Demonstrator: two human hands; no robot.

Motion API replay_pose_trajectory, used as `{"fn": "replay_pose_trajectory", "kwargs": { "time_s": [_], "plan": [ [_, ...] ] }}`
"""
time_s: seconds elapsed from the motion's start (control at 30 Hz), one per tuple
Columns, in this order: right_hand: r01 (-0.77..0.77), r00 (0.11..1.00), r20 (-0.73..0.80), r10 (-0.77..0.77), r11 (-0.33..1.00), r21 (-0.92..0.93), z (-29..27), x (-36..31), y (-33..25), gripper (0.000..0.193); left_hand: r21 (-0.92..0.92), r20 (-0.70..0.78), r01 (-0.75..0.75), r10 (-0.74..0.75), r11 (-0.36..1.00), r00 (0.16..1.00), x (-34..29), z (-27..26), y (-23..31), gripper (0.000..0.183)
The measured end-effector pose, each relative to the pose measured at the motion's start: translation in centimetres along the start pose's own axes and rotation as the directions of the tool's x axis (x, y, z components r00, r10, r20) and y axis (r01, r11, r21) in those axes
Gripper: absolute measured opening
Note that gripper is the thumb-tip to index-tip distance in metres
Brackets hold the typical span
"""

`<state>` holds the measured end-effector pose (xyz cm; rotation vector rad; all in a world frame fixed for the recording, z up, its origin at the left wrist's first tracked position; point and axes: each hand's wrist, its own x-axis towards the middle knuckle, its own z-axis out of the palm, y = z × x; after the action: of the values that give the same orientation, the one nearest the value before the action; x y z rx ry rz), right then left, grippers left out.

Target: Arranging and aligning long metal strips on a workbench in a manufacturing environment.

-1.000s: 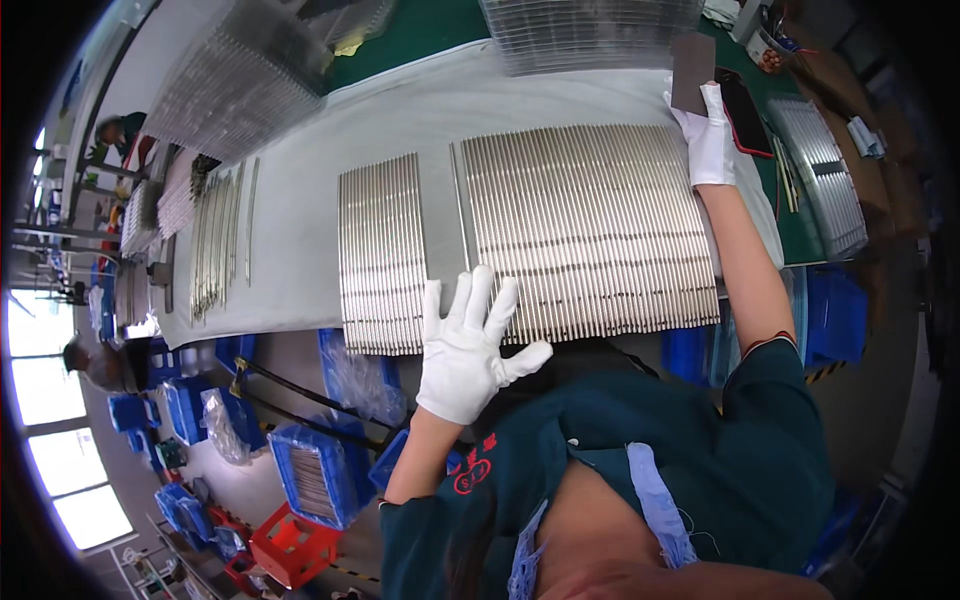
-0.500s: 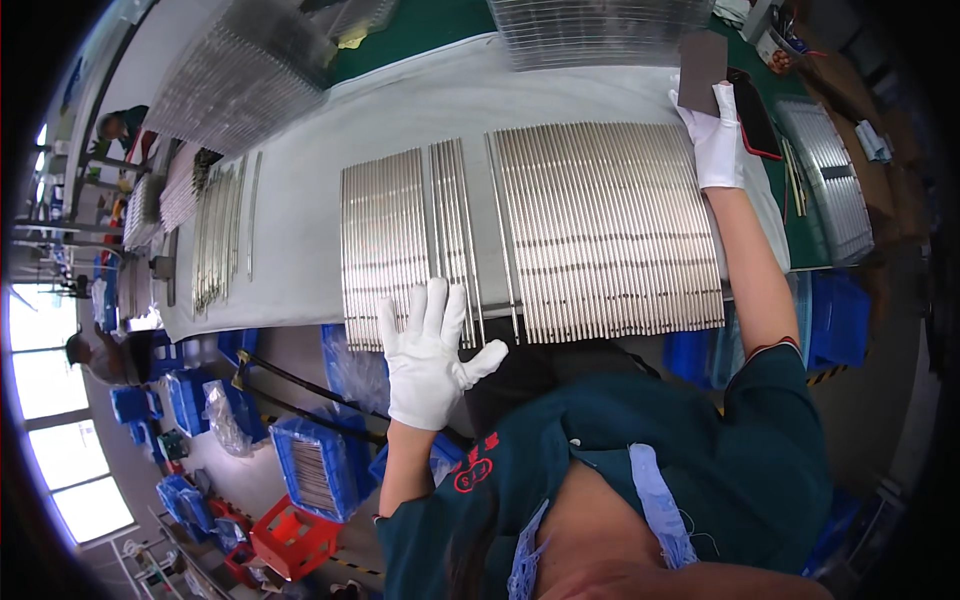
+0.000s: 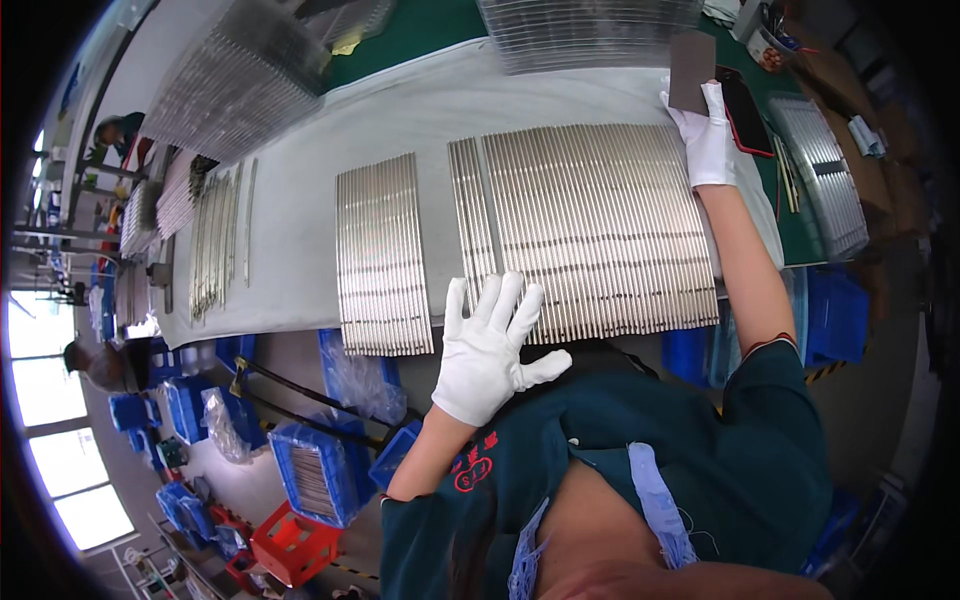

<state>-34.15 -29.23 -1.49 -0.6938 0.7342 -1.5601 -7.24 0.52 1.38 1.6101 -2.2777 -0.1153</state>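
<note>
Three groups of slim silvery metal rods lie side by side on a white cloth (image 3: 300,200). My left hand (image 3: 485,355), in a white glove, has its fingers spread over the near ends of the narrow middle group of rods (image 3: 472,205). A thin gap parts that group from the large group of rods (image 3: 605,230) on the right. Farther left lies another group of rods (image 3: 380,250), a wider gap away. Beyond the large group's far right corner, my right hand (image 3: 709,145), also gloved in white, grips a grey-brown rectangular sheet (image 3: 692,72).
A phone with a red edge (image 3: 746,115) lies beside my right hand. Clear ridged trays (image 3: 590,35) are stacked at the back, with more trays (image 3: 235,85) at back left. Loose rods (image 3: 215,240) lie at the left. Blue crates (image 3: 315,465) stand below the table.
My left hand has moved right, and the narrow group of rods has shifted right with it, closer to the large group. My right hand still holds the sheet in nearly the same place.
</note>
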Motion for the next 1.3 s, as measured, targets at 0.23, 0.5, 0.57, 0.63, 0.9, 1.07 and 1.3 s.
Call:
{"fn": "replay_pose_trajectory", "kwargs": {
  "time_s": [0.23,0.5,0.57,0.63,0.9,1.07,1.3],
  "plan": [
    [0.058,0.998,0.019,-0.057,0.997,-0.054,-0.2,0.0,0.0,0.056,0.224,0.061,0.089,-0.105,0.970,0.993,-1.9,-1.4,-2.1,0.079],
    [0.064,0.997,0.045,-0.062,0.997,-0.037,1.1,-0.9,-0.2,0.062,0.134,0.114,0.057,-0.073,0.989,0.991,1.1,-1.4,-0.1,0.083],
    [0.064,0.997,0.052,-0.062,0.997,-0.048,0.9,-0.8,-0.2,0.061,0.080,0.118,-0.020,0.011,0.997,0.993,2.3,-0.6,0.8,0.085],
    [0.056,0.998,0.035,-0.055,0.998,-0.042,1.1,-0.7,-0.2,0.060,0.023,0.090,-0.077,0.075,0.997,0.993,2.7,0.1,1.4,0.088],
    [0.037,0.999,0.028,-0.037,0.999,-0.005,0.6,-0.4,-0.1,0.060,0.098,0.111,-0.001,-0.010,0.995,0.994,1.3,-0.2,-0.2,0.083],
    [0.049,0.995,0.087,-0.042,0.996,-0.081,0.5,-0.5,-0.3,0.058,0.263,0.068,0.096,-0.118,0.960,0.991,-1.1,-1.0,-1.6,0.085],
    [0.049,0.998,0.053,-0.046,0.998,-0.042,1.1,-0.9,-0.1,0.063,0.217,0.068,0.085,-0.102,0.972,0.992,-0.4,-0.5,-1.0,0.086]
  ]
}}
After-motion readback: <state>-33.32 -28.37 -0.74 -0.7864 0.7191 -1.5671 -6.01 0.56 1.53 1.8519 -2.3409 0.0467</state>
